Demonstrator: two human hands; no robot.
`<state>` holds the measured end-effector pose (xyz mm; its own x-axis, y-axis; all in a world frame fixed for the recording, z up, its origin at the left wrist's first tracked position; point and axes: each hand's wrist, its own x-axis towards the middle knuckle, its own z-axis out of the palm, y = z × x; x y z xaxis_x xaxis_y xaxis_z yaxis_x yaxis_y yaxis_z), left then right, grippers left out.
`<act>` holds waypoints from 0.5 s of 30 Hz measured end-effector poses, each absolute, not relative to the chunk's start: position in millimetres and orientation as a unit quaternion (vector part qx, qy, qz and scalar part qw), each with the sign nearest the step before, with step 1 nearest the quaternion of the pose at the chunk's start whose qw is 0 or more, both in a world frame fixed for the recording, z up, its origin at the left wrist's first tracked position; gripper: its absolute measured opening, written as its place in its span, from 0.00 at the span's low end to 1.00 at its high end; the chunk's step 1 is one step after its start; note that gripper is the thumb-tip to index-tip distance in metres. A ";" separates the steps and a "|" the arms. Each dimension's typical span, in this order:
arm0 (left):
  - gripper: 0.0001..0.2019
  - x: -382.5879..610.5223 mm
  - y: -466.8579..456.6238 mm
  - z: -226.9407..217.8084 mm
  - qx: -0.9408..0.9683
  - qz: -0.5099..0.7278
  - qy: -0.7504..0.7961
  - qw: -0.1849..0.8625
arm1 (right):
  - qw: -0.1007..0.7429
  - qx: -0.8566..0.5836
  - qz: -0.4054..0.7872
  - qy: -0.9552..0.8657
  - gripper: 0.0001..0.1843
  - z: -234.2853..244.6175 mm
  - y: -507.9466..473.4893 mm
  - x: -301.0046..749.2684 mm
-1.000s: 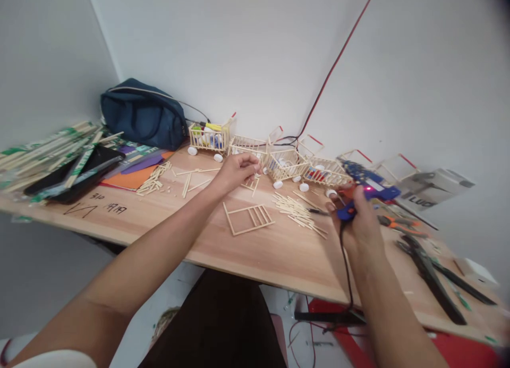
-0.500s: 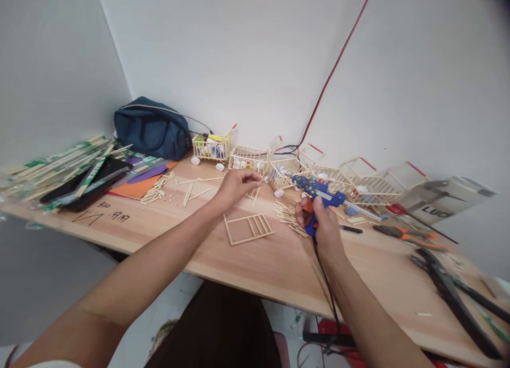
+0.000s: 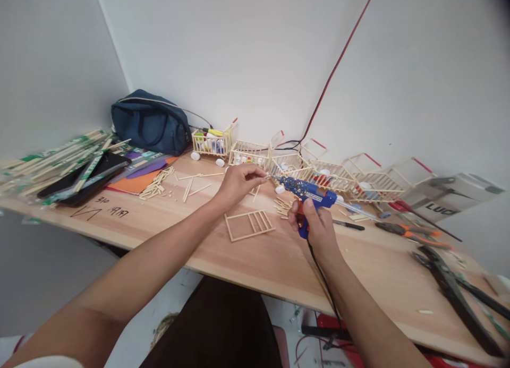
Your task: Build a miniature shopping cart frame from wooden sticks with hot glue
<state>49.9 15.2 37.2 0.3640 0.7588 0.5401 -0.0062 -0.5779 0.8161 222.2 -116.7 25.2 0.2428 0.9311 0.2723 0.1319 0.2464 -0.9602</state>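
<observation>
My right hand grips a blue glue gun above the wooden table, its nozzle pointing left toward my left hand. My left fingers pinch a thin wooden stick, and the nozzle tip almost touches it. A small frame of glued sticks lies flat on the table just below both hands. A loose heap of cut sticks lies beside the gun.
A row of small stick carts lines the wall. A dark blue bag sits in the corner, chopstick packets and coloured sheets at left. Pliers and black cutters lie at right. A red cable climbs the wall.
My right hand lifted the glue gun from the right side of the table and carried it left to my left hand. My left hand rose slightly with its stick.
</observation>
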 end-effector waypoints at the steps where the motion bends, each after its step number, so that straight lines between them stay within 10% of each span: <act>1: 0.03 49.8 14.8 37.6 0.735 0.502 0.258 0.377 | 0.596 -0.514 0.336 -0.517 0.25 25.0 -116.7 222.0; 15: 0.01 50.2 13.2 38.6 0.739 0.502 0.271 0.358 | 0.590 -0.514 0.328 -0.529 0.27 23.2 -115.8 222.9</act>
<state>50.2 13.2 38.6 0.3494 0.7597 0.5483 0.0404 -0.5969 0.8013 222.9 -115.8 23.2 0.2247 0.9313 0.2867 0.1576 0.2557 -0.9538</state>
